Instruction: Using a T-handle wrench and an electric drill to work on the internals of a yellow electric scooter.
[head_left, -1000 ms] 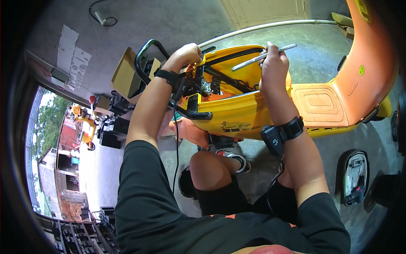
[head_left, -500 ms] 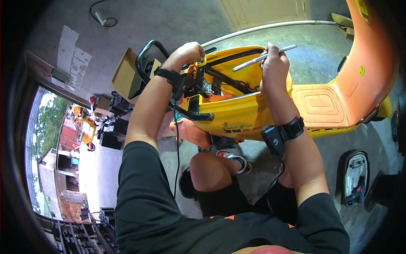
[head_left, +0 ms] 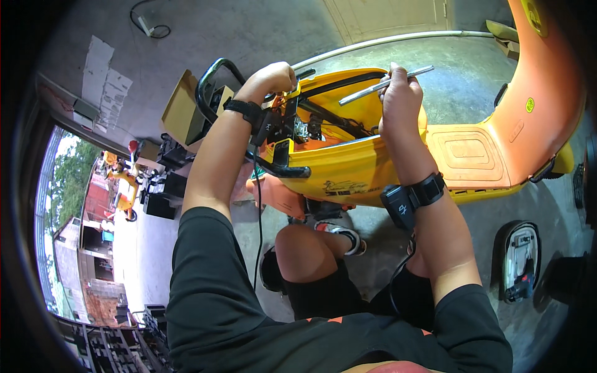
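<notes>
My left forearm (head_left: 214, 158) rises toward 1 o'clock, and my wrist (head_left: 250, 94) bends so that my left grip (head_left: 273, 78), between 11 and 12 o'clock in the view, turns toward 2, back uppermost, its fingers curled under and mostly hidden. My right forearm (head_left: 444, 230) slants up toward 11 o'clock. My right grip (head_left: 400, 102), between 1 and 2, is clenched, thumb (head_left: 399, 75) at the top.

One wide fisheye view looks down from head height at the nearby hands (head_left: 402, 102) and scooter (head_left: 348, 166).
</notes>
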`<state>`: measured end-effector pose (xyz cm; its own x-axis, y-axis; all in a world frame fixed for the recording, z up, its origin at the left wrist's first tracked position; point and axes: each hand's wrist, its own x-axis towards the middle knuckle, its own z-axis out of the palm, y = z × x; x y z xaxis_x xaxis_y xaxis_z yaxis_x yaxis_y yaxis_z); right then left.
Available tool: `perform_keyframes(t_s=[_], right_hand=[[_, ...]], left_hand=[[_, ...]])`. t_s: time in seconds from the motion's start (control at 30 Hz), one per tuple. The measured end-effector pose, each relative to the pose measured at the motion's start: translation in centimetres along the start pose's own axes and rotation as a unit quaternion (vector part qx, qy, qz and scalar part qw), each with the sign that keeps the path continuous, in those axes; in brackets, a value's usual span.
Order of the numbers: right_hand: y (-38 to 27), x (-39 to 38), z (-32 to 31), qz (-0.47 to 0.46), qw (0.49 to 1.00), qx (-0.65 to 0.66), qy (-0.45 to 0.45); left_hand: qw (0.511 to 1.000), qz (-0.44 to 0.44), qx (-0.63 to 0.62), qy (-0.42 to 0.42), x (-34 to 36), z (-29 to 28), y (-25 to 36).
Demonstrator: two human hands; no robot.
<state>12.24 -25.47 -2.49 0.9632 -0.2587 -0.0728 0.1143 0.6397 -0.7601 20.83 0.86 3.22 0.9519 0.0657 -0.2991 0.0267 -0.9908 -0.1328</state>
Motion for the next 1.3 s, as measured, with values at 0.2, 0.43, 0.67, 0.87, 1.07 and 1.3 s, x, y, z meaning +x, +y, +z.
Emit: perform_keyframes(t_s=[0.2,0.43,0.67,0.87,1.07,1.3], right_hand=[[0.2,0.2,0.0,-0.004,1.0,0.01,0.0],[0.4,0.3,0.0,-0.003,1.0,-0.001,0.007],[0.5,0.3,-0.3,-0.002,1.0,0.004,-0.008],[0.4,0.2,-0.3,-0.002,1.0,0.016,-0.015],[0.4,0.2,-0.2,-0.003,1.0,0.001,-0.008],[0.5,0.3,-0.3,0.0,1.0,0.004,-0.011]], left_hand=[[0.994,-0.024,0.097,0.047,0.9,0.7,0.3],[0.999,-0.01,-0.014,0.034,-0.3,-0.1,-0.1],[0.996,-0.07,0.053,-0.004,0.8,0.3,0.1],[0.998,-0.019,-0.051,0.009,0.2,0.0,-0.4],[0.999,-0.003,0.038,0.024,0.4,0.2,0.1],[0.999,-0.031,0.006,-0.019,-0.5,-1.0,0.8]])
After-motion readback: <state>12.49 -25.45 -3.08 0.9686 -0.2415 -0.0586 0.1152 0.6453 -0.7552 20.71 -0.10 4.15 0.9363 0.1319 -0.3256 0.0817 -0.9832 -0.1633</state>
